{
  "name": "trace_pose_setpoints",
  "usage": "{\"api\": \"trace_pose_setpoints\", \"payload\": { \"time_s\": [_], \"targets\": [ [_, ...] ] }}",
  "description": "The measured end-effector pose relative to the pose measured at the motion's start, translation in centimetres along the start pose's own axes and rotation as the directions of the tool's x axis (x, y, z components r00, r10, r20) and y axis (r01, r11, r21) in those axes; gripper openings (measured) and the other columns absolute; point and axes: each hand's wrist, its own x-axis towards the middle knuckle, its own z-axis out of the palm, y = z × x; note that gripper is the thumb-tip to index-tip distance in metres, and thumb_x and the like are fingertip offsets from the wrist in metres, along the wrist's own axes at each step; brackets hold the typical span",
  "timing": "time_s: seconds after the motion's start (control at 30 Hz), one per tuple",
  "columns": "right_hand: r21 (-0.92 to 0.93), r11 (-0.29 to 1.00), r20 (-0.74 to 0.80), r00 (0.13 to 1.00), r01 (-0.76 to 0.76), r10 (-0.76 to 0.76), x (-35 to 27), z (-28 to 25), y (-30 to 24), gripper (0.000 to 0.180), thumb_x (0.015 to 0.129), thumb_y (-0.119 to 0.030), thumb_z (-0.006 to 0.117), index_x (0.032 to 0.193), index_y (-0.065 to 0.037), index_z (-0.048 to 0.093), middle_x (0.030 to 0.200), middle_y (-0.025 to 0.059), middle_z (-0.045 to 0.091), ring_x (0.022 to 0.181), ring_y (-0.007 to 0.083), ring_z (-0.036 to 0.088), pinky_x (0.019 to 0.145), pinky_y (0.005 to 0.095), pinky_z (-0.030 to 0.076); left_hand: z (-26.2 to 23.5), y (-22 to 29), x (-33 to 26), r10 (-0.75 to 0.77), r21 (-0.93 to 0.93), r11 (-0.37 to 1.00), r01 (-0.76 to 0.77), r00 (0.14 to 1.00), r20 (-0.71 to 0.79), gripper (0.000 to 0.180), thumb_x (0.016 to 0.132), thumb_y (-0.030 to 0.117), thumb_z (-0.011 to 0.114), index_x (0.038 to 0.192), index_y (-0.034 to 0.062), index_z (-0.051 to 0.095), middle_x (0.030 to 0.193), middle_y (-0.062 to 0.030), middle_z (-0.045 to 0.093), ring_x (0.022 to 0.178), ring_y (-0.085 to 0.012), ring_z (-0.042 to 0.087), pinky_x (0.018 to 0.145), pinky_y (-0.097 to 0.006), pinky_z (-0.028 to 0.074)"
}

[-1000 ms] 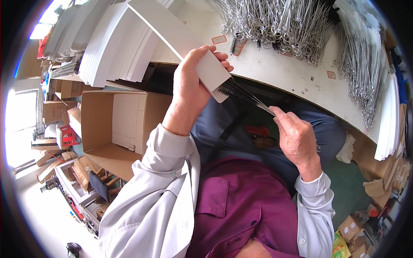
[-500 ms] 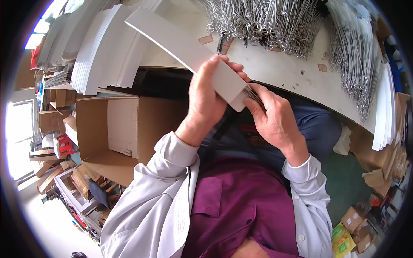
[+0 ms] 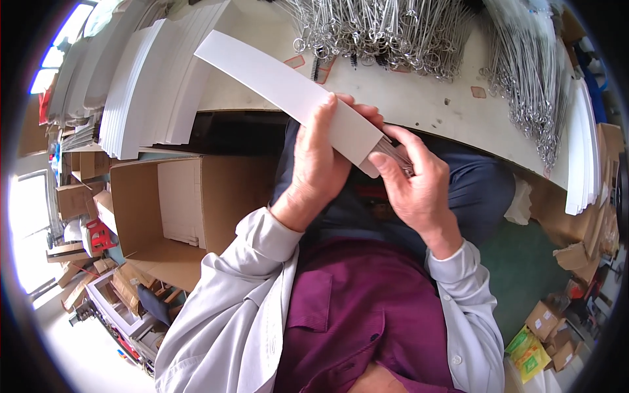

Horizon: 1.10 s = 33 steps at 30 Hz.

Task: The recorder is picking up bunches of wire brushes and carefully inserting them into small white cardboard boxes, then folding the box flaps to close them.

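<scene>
A long, narrow white cardboard box (image 3: pixel 275 85) slants across my lap, in front of the table. My left hand (image 3: pixel 321 154) is closed around its lower part, thumb on top and fingertips past the far edge. At the box's near right end, a bundle of thin wire-handled brushes (image 3: pixel 393 154) sticks out. My right hand (image 3: pixel 419 187) pinches this bundle between thumb and fingers, its loop ends close to the palm. The box hides the other end of the bundle.
Many looped wire brushes (image 3: pixel 393 39) are heaped on the white table (image 3: pixel 419 105), with another pile (image 3: pixel 534 98) at the right. Flat white boxes (image 3: pixel 131 92) stand stacked at the left, more (image 3: pixel 583 150) at the right edge. An open brown carton (image 3: pixel 226 196) sits left of my lap.
My right hand has shifted slightly right and down. More of the wire bundle and its loops now show outside the box end. My left hand keeps its hold on the box.
</scene>
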Motion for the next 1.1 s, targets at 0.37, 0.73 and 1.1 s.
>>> {"api": "trace_pose_setpoints", "payload": {
  "time_s": [0.37, 0.73, 1.1],
  "targets": [
    [0.417, 0.843, 0.035, 0.932, -0.341, 0.36, 1.0, 2.6, 0.8, 0.037, 0.099, -0.031, 0.075, 0.11, 0.004, 0.071, 0.09, 0.0078, 0.075, 0.08, 0.0082, 0.066, 0.07, 0.0263, 0.055, 1.3, -1.2, -0.3, 0.036, 0.148, 0.988, -0.036, 0.999, 0.005, 0.042, 0.109, 0.04, 0.051, 0.122, 0.0019, 0.06, 0.124, -0.0218, 0.067, 0.112, -0.0287, 0.065, 0.102, -0.044, 0.052],
    [0.47, 0.747, 0.151, 0.877, -0.47, 0.456, 0.3, -2.9, 3.0, 0.029, 0.094, -0.023, 0.082, 0.103, 0.003, 0.074, 0.084, 0.0043, 0.074, 0.073, 0.0043, 0.065, 0.062, 0.0218, 0.054, 1.9, 4.6, -5.7, -0.226, 0.93, 0.175, -0.324, 0.906, 0.358, 0.031, 0.09, 0.009, 0.078, 0.117, -0.0025, 0.068, 0.104, -0.0157, 0.075, 0.098, -0.0241, 0.073, 0.085, -0.035, 0.058],
    [0.259, 0.924, 0.192, 0.952, -0.282, 0.237, -1.6, -1.5, 3.4, 0.029, 0.09, -0.021, 0.083, 0.104, 0.002, 0.073, 0.086, 0.0127, 0.075, 0.075, 0.0172, 0.073, 0.068, 0.0304, 0.058, -0.7, 2.5, -2.2, -0.355, 0.699, -0.373, -0.61, 0.79, 0.5, 0.06, 0.067, 0.013, 0.081, 0.121, 0.0013, 0.058, 0.096, -0.0163, 0.067, 0.09, -0.0373, 0.07, 0.078, -0.045, 0.058]
  ]
}}
